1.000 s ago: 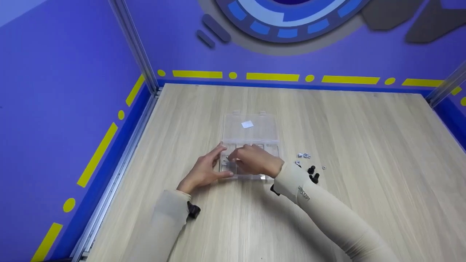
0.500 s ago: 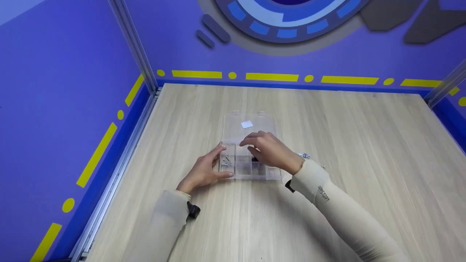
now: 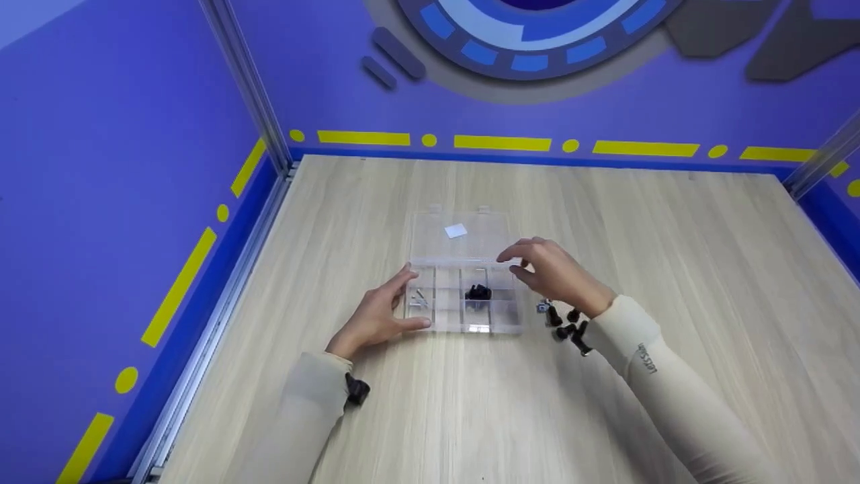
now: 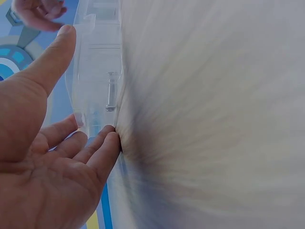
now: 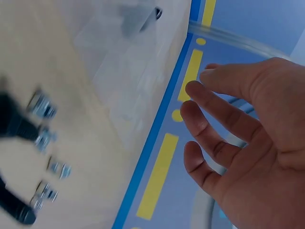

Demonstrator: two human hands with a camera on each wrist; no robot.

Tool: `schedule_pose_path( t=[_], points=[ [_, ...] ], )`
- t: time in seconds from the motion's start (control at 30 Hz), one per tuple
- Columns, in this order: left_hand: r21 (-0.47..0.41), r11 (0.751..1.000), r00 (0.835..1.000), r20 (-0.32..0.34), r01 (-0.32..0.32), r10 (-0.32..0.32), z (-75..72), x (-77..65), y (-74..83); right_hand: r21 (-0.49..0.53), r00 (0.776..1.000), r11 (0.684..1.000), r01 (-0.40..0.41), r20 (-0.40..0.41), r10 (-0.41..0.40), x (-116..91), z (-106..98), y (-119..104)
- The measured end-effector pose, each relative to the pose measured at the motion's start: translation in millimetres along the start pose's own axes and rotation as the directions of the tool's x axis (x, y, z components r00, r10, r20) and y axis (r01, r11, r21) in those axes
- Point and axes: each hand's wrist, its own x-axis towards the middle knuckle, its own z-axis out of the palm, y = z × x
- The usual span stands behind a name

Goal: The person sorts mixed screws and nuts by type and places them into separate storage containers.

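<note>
A clear plastic compartment box (image 3: 449, 331) lies on the table, its lid (image 3: 430, 245) folded back. My left hand (image 3: 379, 314) rests against the box's left end, thumb along the front edge and fingers at the side wall. In the left wrist view its fingertips (image 4: 109, 136) touch the box end. Slim silver screws (image 3: 420, 296) lie in a left compartment, and small black parts (image 3: 478, 293) fill a middle one. My right hand (image 3: 554, 272) hovers over the box's right edge, fingers loosely bent and nothing between them.
Several black bolt-like pieces (image 3: 553, 316) and small silver nut-like pieces (image 5: 59, 168) lie on the wooden table (image 3: 672, 269) right of the box, below my right hand. A white label (image 3: 455, 230) is on the lid. Blue walls (image 3: 168, 134) border the table.
My right hand has lifted out of the left compartment and moved right across the box to its right edge, uncovering the screws and black parts. My left hand has stayed put.
</note>
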Motion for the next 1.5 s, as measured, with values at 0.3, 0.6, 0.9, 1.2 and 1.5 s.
schedule_pose_path(
  t=[0.3,0.6,0.9,1.2,1.5],
  points=[
    [-0.018,1.000,1.000,0.002,0.000,0.000,-0.5,-0.2,0.0,-0.021,0.992,0.992,-0.121,0.030,0.122,-29.6,-5.4,37.8],
    [-0.006,1.000,0.999,0.029,0.031,-0.031,0.6,-2.1,-3.2,-0.046,0.964,0.965,-0.257,0.066,0.259,-53.0,1.8,56.6],
    [-0.021,0.999,0.999,0.020,0.041,-0.040,0.0,-0.3,-1.6,-0.078,0.951,0.949,-0.305,0.038,0.308,-63.8,-3.1,64.5],
    [-0.017,0.999,0.999,0.015,0.036,-0.036,-1.4,1.7,1.3,-0.080,0.935,0.932,-0.354,0.002,0.355,-75.5,-7.2,69.6],
    [-0.017,0.999,0.999,0.023,0.032,-0.031,-0.8,1.7,1.2,-0.079,0.928,0.925,-0.371,0.003,0.373,-76.6,-4.6,70.7]
  ],
)
